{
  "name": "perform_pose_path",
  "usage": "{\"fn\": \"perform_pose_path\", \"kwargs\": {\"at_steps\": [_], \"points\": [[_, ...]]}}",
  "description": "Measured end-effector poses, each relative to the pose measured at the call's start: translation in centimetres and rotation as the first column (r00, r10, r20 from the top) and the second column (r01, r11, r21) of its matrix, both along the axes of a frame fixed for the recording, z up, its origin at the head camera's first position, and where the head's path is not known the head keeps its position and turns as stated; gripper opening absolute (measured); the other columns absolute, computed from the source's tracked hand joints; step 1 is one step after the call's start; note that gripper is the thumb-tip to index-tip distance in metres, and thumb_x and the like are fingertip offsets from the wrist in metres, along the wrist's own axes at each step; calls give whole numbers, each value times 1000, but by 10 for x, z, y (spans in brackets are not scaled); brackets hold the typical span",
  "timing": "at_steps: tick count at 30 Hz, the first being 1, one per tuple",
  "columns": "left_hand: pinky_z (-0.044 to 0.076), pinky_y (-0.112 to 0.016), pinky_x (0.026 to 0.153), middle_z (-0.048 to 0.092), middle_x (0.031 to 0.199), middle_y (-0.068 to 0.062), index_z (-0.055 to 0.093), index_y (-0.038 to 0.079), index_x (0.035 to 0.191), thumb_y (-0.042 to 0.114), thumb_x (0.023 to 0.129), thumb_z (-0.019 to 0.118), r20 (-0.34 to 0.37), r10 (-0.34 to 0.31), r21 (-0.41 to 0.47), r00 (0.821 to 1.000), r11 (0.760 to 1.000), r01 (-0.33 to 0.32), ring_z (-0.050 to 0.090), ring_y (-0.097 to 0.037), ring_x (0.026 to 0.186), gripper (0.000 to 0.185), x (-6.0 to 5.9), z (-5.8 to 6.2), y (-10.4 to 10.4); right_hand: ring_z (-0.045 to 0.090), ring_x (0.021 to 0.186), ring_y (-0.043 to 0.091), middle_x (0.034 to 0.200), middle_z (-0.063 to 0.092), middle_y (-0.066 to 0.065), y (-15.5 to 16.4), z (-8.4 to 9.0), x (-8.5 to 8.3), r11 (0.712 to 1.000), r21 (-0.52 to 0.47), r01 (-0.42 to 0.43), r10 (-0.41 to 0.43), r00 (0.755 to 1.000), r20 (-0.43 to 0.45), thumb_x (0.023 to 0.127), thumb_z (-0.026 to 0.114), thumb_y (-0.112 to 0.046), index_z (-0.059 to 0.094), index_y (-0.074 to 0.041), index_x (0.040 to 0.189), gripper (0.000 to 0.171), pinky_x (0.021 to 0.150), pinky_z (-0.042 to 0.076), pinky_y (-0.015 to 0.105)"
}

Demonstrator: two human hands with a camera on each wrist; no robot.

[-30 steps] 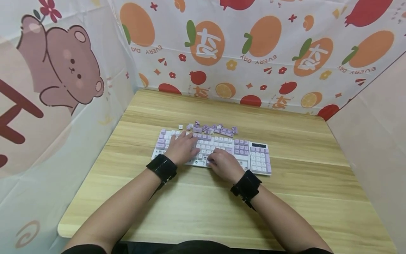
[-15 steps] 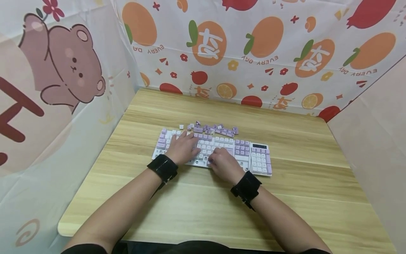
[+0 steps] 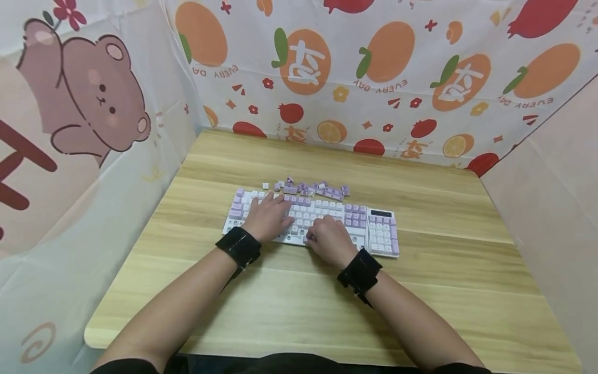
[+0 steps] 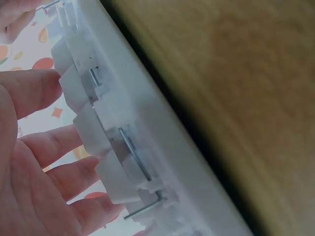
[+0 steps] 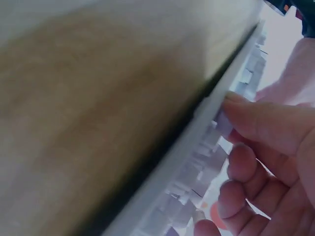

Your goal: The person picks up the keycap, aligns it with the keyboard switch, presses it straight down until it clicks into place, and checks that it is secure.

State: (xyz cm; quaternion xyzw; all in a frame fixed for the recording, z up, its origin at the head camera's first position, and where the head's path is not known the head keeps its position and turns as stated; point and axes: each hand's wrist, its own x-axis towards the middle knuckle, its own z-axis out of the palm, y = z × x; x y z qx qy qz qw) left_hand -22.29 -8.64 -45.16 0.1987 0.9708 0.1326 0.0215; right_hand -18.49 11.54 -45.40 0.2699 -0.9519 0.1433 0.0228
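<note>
A white and purple keyboard (image 3: 329, 209) lies across the middle of the table. My left hand (image 3: 266, 218) rests on its left part with relaxed, spread fingers. In the left wrist view, those fingers (image 4: 54, 145) reach over the white keys, and thin metal wires (image 4: 134, 153) show in gaps along the front row. My right hand (image 3: 331, 241) is at the front edge, right of centre. Its thumb and index finger pinch a purple keycap (image 5: 224, 123) in the front row, as the right wrist view shows, with the other fingers curled beside it.
Loose purple and white keycaps (image 3: 329, 193) lie in a heap just behind the keyboard, with a single white keycap (image 3: 265, 186) at their left. Printed cloths hang behind the wooden table (image 3: 261, 311) and along its left side.
</note>
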Motion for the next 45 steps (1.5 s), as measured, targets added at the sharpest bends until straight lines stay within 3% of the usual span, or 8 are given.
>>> {"fn": "perform_pose_path", "kwargs": {"at_steps": [4, 11, 17, 24, 30, 36, 40, 45], "points": [[26, -71, 107, 47, 148, -14, 57, 13, 137, 43, 95, 59, -2, -11, -8, 1000, 1000, 11, 35, -43, 141, 51, 8, 0, -1, 53, 75, 10, 79, 68, -6, 2, 2, 3, 999, -20, -36, 37, 998, 55, 82, 79, -24, 79, -16, 86, 9, 69, 43, 26], [43, -64, 96, 58, 138, -12, 61, 11, 131, 41, 95, 60, -75, -9, -59, 997, 998, 4, 50, -41, 127, 46, 18, 7, -1, 58, 80, 8, 87, 71, -7, 12, 12, -1, 995, -86, -58, 75, 975, 209, 83, 78, -23, 78, -17, 94, 13, 75, 47, 27], [41, -61, 95, 60, 133, -11, 60, 14, 132, 45, 94, 59, -65, -9, -69, 998, 998, 5, 52, -37, 121, 48, 20, 6, -4, 60, 76, 9, 89, 69, -6, 32, 32, -25, 993, -111, 38, 2, 940, 342, 91, 69, -34, 75, -19, 100, 18, 69, 51, 28], [40, -58, 90, 62, 124, -11, 67, 15, 121, 45, 93, 62, -50, 22, -44, 999, 999, -25, 53, -36, 113, 41, 20, 13, -5, 62, 83, 20, 95, 70, 3, 52, 54, -80, 989, 26, 146, -147, 954, 261, 94, 65, -27, 74, -13, 105, 21, 75, 51, 37], [41, -55, 89, 62, 126, -12, 64, 15, 127, 44, 93, 61, -12, 17, -14, 1000, 1000, -17, 54, -37, 112, 45, 22, 15, -5, 63, 98, 28, 112, 70, 10, 57, 47, -108, 968, 179, 174, -220, 934, 283, 91, 69, -27, 73, -9, 110, 26, 91, 51, 46], [45, -56, 93, 60, 130, -14, 62, 11, 130, 41, 95, 61, -27, -4, 72, 1000, 997, 6, 58, -36, 115, 46, 25, 16, -6, 59, 77, 22, 89, 69, 4, 53, 36, -119, 928, 330, 175, -278, 914, 296, 88, 73, -32, 72, -9, 98, 25, 69, 49, 37], [47, -55, 92, 62, 127, -12, 64, 11, 128, 39, 95, 62, -51, 1, 116, 999, 993, 5, 62, -32, 112, 43, 26, 17, -8, 54, 64, 19, 72, 62, 2, 47, 36, -118, 912, 378, 161, -274, 924, 267, 85, 74, -29, 69, -9, 82, 21, 58, 42, 32], [48, -57, 91, 63, 125, -11, 65, 11, 127, 39, 95, 62, -35, 0, 140, 999, 990, 5, 63, -31, 110, 43, 29, 19, -10, 51, 60, 18, 68, 58, 2, 41, 36, -117, 906, 408, 116, -228, 944, 237, 87, 70, -22, 64, -9, 74, 20, 55, 41, 31]]}}
